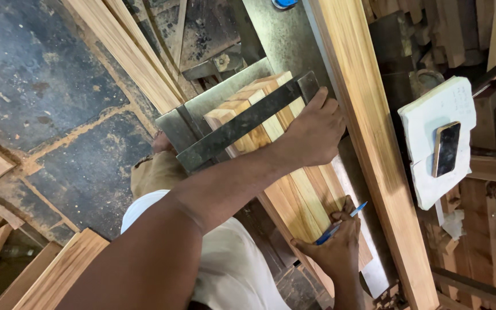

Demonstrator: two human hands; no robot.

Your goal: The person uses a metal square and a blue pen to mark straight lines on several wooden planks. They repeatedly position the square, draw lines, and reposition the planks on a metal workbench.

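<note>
Steel square (242, 123) is pressed flat across the bundled wood strips (294, 189) by the left hand (311, 135), keeping it from shifting. A blue pen (340, 224) is gripped in the right hand (331, 250), tip set on the wood.

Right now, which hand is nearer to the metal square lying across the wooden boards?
The left hand: it presses on the metal square at its far end. The right hand is apart from it, holding a blue pen lower on the wooden boards.

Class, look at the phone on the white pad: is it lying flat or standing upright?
Lying flat. The phone rests on its back on the white pad, its dark glass facing up.
</note>
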